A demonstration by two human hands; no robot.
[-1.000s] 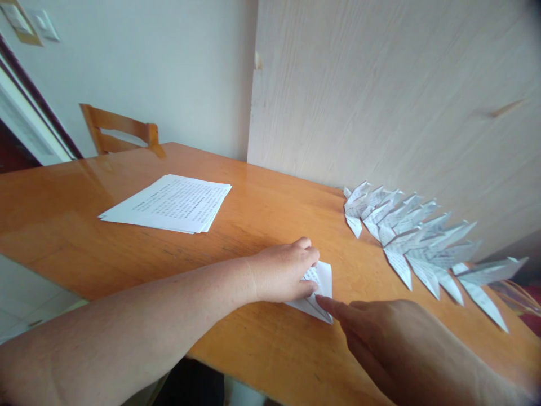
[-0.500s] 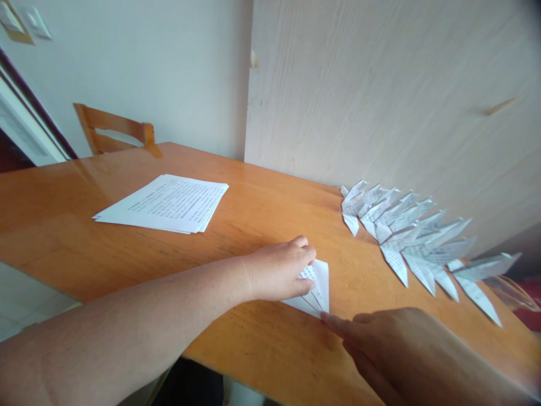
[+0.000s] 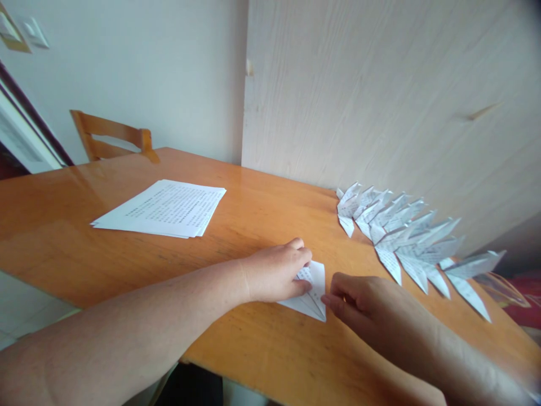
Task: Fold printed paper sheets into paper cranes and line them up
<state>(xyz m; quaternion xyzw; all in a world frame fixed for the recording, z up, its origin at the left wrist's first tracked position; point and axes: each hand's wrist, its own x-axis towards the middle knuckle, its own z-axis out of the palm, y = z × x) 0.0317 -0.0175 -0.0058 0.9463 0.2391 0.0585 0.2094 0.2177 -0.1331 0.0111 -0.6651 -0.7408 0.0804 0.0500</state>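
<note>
A small folded sheet of printed paper (image 3: 318, 285) lies on the table, with crease lines running to its near right corner. My left hand (image 3: 281, 270) is closed over its left part, fingers curled and thumb pressed on the print, covering much of it. At the paper's right edge is my right hand (image 3: 359, 299), its fingers curled in and its thumb tip at or just beside the edge. Nothing shows inside the curled right fingers. To the right, several folded paper pieces (image 3: 406, 225) with upright points stand nested in a row.
A stack of printed sheets (image 3: 164, 208) rests on the left of the wooden table (image 3: 253, 208). Behind the table are a wooden chair (image 3: 114, 132) and a pale wood panel (image 3: 359, 84). A red item (image 3: 528, 293) lies beyond the right edge.
My right hand has drawn its pointing index finger back from the paper's near corner and curled up, with the thumb now by the right edge. My left hand stays on the paper.
</note>
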